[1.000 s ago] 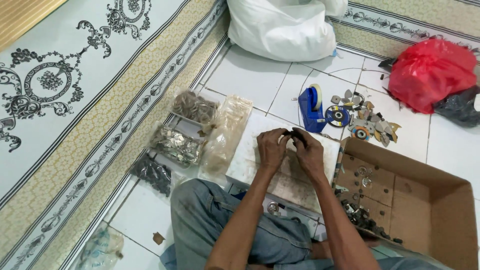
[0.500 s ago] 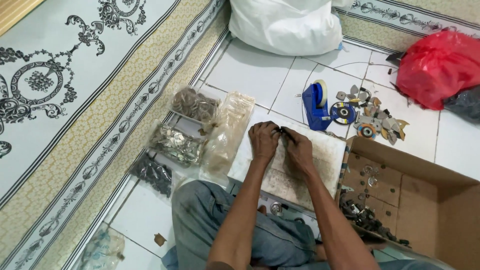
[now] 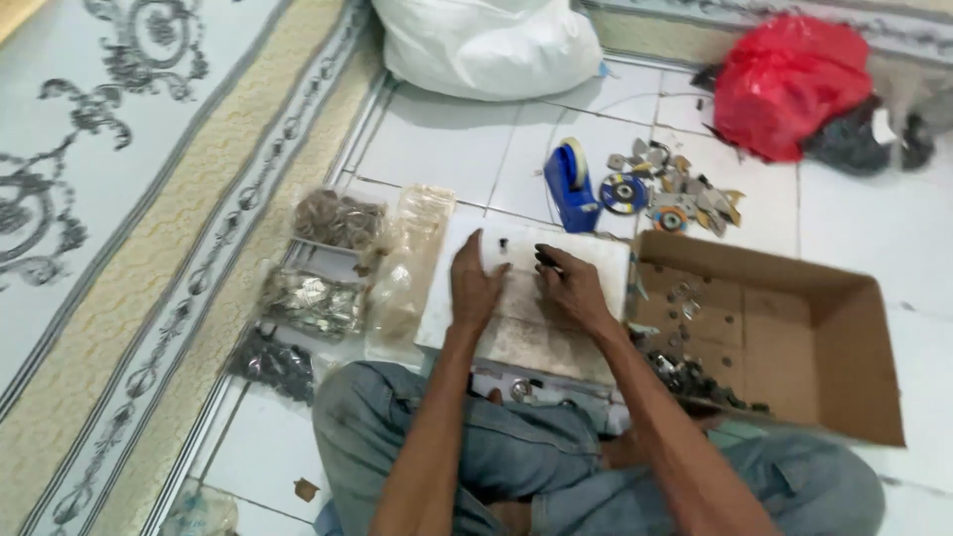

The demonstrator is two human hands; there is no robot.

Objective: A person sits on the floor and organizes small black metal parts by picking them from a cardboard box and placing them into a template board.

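I sit cross-legged on a tiled floor with a white worn board [image 3: 586,263] lying in front of my knees. My left hand [image 3: 475,288] rests flat on the board, fingers spread, holding nothing. A tiny dark part [image 3: 503,243] lies on the board just beyond its fingertips. My right hand [image 3: 573,286] is on the board beside it, its fingers pinched on a small dark part [image 3: 545,260].
Clear bags of small metal parts [image 3: 328,220] lie left of the board. A blue tape dispenser [image 3: 570,183] and loose metal pieces [image 3: 675,194] sit beyond it. An open cardboard box [image 3: 794,337] with small parts is on the right. A white sack [image 3: 486,45] and red bag [image 3: 784,84] are farther back.
My hands were joined together over the board; now they have drawn apart, the left laid flat and a tiny part left lying on the board.
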